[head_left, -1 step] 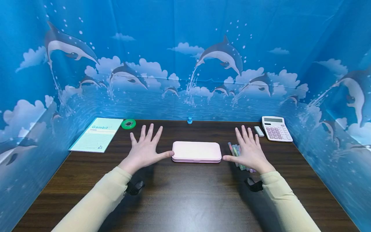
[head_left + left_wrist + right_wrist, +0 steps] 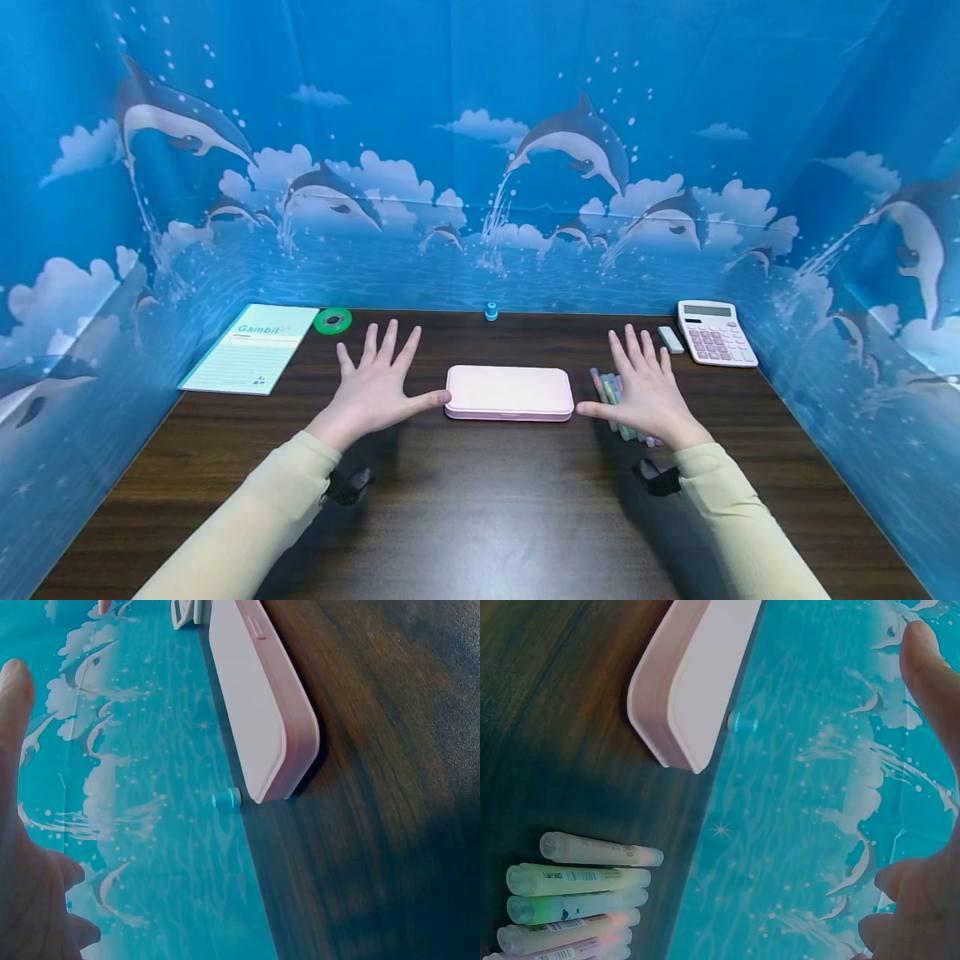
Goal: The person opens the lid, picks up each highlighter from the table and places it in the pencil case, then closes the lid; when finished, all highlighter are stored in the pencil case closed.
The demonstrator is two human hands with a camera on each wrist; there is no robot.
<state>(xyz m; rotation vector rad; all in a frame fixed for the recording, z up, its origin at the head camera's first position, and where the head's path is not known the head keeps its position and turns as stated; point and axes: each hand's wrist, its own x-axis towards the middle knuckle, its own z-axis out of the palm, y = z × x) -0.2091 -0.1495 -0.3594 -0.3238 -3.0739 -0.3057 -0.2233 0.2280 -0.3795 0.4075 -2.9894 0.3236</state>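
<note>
A closed pale pink pencil case (image 2: 510,393) lies flat in the middle of the dark wooden table. To its left my left hand (image 2: 372,387) is held with fingers spread and straight. In the head view its thumb tip overlaps the case's left end, but the left wrist view shows hand and pencil case (image 2: 259,697) apart. On the other side, my right hand (image 2: 643,389) is spread the same way, holding nothing. Beneath it lie several highlighters (image 2: 609,390), partly covered by the hand in the head view. The right wrist view shows the highlighters (image 2: 577,880) side by side.
At the back left are a pale green notepad (image 2: 251,350) and a green roll of tape (image 2: 333,321). A small blue cylindrical object (image 2: 491,312) stands at the back edge. At the back right are a white eraser-like block (image 2: 671,340) and a calculator (image 2: 716,333). A dolphin-printed curtain (image 2: 480,167) encloses the table.
</note>
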